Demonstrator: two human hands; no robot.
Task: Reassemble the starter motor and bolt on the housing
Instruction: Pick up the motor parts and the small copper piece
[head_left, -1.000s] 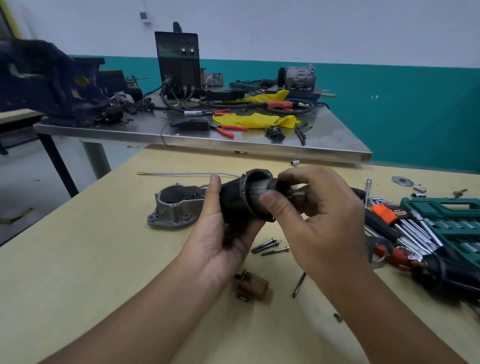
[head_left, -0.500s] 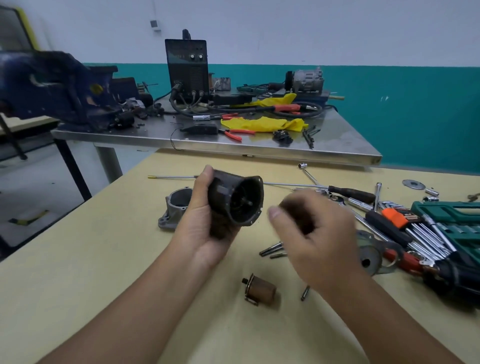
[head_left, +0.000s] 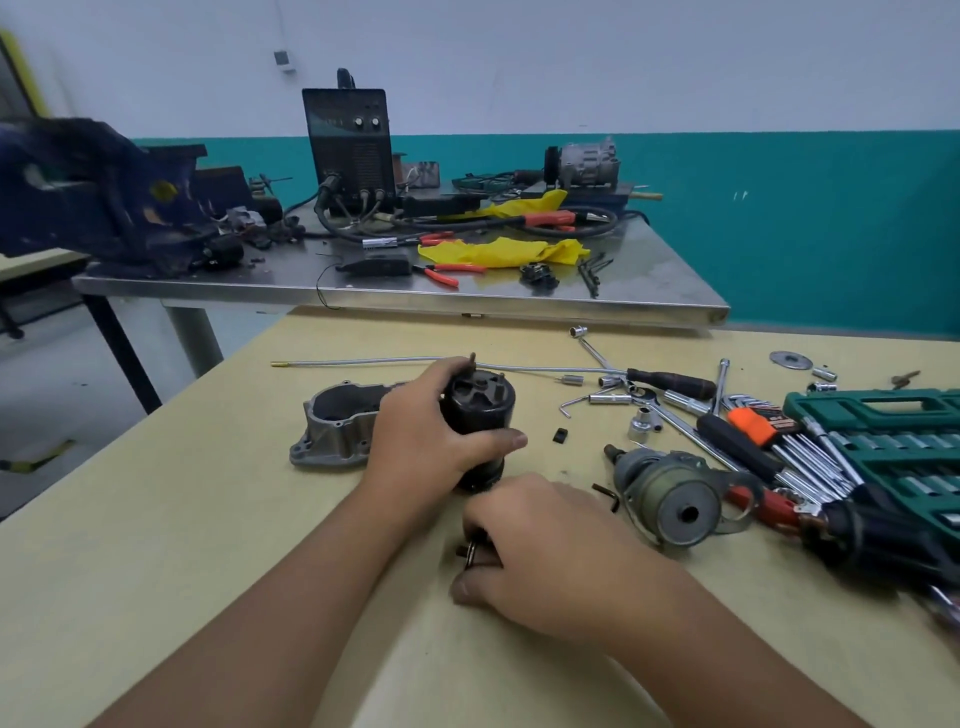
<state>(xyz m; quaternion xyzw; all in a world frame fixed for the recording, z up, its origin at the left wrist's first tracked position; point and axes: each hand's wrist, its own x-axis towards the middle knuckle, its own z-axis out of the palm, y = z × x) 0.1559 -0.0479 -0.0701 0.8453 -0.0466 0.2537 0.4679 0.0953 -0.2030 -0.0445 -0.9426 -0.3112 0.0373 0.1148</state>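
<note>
Assembly is mid-way: left hand (head_left: 426, 436) grips the upright motor body (head_left: 480, 415) while right hand (head_left: 540, 551) pinches a small dark part (head_left: 471, 552), likely fitted next.

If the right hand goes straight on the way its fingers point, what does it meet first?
Probably the black motor body, held upright by the left hand. The right hand points toward its base; depth is unclear.

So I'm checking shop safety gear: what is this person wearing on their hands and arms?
Nothing that shows. The left hand and right hand are bare, without gloves, and no ring, watch or wristband is visible. Both forearms are uncovered up to the frame edge, with no sleeves in view.
</note>
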